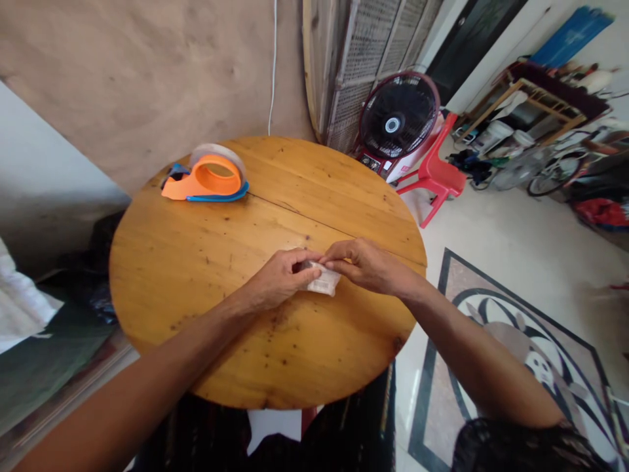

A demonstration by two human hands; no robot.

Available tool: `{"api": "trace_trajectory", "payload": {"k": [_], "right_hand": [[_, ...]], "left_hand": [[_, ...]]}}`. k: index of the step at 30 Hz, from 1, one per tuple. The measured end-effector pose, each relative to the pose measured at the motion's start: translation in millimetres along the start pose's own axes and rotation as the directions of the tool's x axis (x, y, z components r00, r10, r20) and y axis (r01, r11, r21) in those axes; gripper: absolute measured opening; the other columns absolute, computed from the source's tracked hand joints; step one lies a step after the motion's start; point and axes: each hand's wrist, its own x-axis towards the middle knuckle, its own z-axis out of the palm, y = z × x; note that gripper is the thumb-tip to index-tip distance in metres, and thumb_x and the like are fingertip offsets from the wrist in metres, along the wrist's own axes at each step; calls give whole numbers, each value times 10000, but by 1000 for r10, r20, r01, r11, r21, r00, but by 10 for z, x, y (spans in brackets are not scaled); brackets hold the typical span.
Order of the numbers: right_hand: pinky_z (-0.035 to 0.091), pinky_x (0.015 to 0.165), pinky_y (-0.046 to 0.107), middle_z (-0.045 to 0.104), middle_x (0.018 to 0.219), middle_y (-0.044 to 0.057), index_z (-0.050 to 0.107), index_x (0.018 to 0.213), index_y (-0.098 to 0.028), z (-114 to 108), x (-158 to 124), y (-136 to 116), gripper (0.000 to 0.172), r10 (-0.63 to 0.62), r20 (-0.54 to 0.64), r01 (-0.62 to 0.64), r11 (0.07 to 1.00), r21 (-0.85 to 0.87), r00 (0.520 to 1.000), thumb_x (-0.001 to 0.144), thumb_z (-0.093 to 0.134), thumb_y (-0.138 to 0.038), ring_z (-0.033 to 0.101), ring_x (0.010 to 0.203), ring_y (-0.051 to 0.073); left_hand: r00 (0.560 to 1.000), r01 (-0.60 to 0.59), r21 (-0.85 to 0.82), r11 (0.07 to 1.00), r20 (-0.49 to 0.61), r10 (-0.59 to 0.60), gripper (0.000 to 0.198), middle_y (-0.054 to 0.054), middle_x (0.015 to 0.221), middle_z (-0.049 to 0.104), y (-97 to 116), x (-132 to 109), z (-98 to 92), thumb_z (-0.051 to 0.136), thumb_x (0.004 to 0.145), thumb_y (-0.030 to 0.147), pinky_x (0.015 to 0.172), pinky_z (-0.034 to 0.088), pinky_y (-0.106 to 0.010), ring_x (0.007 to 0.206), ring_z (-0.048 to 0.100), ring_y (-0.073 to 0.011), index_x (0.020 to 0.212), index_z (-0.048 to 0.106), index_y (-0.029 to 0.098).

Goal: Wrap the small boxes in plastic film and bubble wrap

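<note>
A small whitish packet (324, 282) with faint printing rests at the middle of the round wooden table (211, 314). From its left side my left hand (282, 278) grips it, thumb across the near face and fingers along the far edge. My right hand (361, 263) pinches at the packet's upper right edge, its fingertips meeting those of the left. What exactly lies between the right fingertips is too small to make out. At the table's far left stands an orange and blue tape dispenser (211, 177) with a roll of tape, apart from both hands.
Behind the table's right edge are a dark red fan (400, 118) and a red plastic chair (437, 170). A wall (162, 72) borders the far side. Patterned floor tiles (521, 354) lie at right, with a bicycle (560, 170) and a cluttered shelf (540, 98) farther back.
</note>
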Motion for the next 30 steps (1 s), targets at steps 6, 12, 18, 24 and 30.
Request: {"api": "trace_trajectory", "payload": {"k": [6,12,18,24,30], "right_hand": [[417,948,455,726,964,112,730,968,-178,170,-113,-210,281,-64,-5,59,947,-316,998,967,461,-261,641,915,249],[282,1144,566,528,1451,156,553,1347,-203,761,-561,-259,482,-193,-366,-22,861,-508,910,878,497,-108,429,1371,321],[445,1055,561,532,1428,119,628,1213,-287,890,-1003,-14,321,31,-642,-110,990,-85,766,917,540,-201,521,1311,297],[432,1105,557,490,1486,146,503,1401,-260,853,-855,328,559,195,-576,-79,972,220,794,875,650,-379,451,1394,306],[417,1124,548,390,1559,159,321,1530,-255,836,-691,379,797,114,-544,-15,983,183,831,849,692,-438,388,1440,307]], "left_hand": [[1000,10,-15,1000,-12,-10,350,-67,1095,751,-48,21,-30,665,801,386,898,535,-372,1003,674,-251,1093,763,220],[1000,29,-93,995,7,-28,382,-68,1142,744,-104,21,-52,674,820,426,957,526,-367,1065,674,-251,1123,744,204],[998,61,-5,998,-35,-61,527,-115,1196,714,-159,17,2,658,845,500,980,513,-400,1080,668,-267,1245,677,158],[978,-11,-4,1000,-207,10,632,-135,1448,559,-226,54,-92,506,939,574,1154,384,-422,1357,508,-276,1437,517,185],[973,13,-17,1000,-231,-16,570,-125,1315,661,-126,-5,-224,664,844,551,1071,464,-390,1238,597,-290,1263,662,165]]}}
